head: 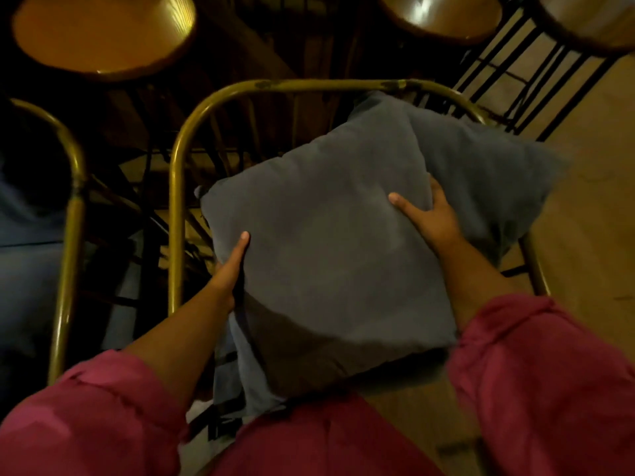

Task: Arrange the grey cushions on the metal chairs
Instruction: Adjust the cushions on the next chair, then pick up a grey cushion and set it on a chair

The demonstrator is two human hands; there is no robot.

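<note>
A square grey cushion (323, 255) fills the middle of the view, held over a brass-coloured metal chair (178, 173). My left hand (230, 266) grips its left edge, thumb on top. My right hand (429, 214) grips its right edge, fingers tucked behind. A second grey cushion (481, 166) lies behind and to the right, leaning against the chair's curved back rail. A lighter grey fabric (247, 365) shows beneath the held cushion on the seat.
Another metal chair (74, 187) stands at the left. Round wooden tables sit at the top left (103, 32) and the top right (443, 18). Black metal table legs (515, 84) rise at the upper right. Tan floor (591, 207) lies to the right.
</note>
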